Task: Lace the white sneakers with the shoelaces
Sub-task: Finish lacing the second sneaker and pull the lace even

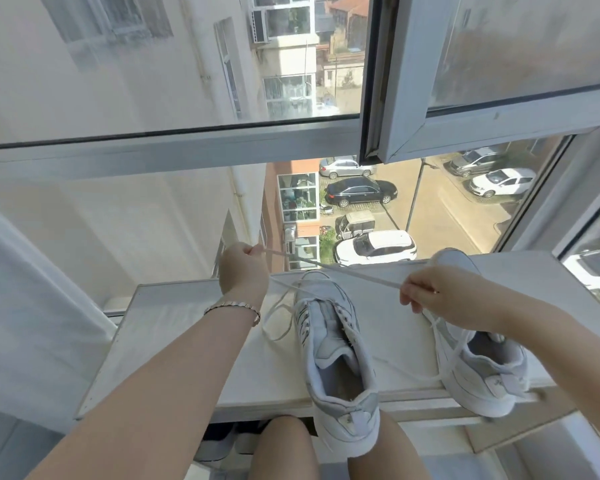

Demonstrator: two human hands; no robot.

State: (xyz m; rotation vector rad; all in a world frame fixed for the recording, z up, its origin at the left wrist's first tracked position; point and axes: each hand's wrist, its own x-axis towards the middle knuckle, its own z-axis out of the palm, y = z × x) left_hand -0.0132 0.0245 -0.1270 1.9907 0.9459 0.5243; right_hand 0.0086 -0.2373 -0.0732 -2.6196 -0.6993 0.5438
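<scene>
Fingers of the left hand [245, 270] are curled into a fist around one end of a flat white shoelace [329, 266]. The thumb and fingertips of the right hand [426, 297] pinch the same lace further along. Between the two grips the lace runs taut and nearly straight, sloping down from the left fist to the right pinch.

Just below that span, nearer the person than either set of fingers, stands a white and pale grey low-top sneaker [336, 358]. Its toe points away toward the glass, its tongue lies exposed, and its heel overhangs the near edge of a white window ledge [187, 341].

A second strand leaves the underside of the left fist, reaches the toe of this sneaker, and falls into a slack loop on the ledge beneath the left wrist. Whether it is part of the same lace I cannot tell.

A second matching white sneaker [478, 365] sits under the right wrist, partly hidden by the forearm, its toe showing just beyond the right knuckles. A loose strand drops from the right fingers over this shoe and trails across the ledge between the two sneakers.

A thin silver-and-gold link bracelet [232, 306] circles the left wrist. Beyond both hands, through the pane, a white parked car [374, 247] shows far below.
</scene>
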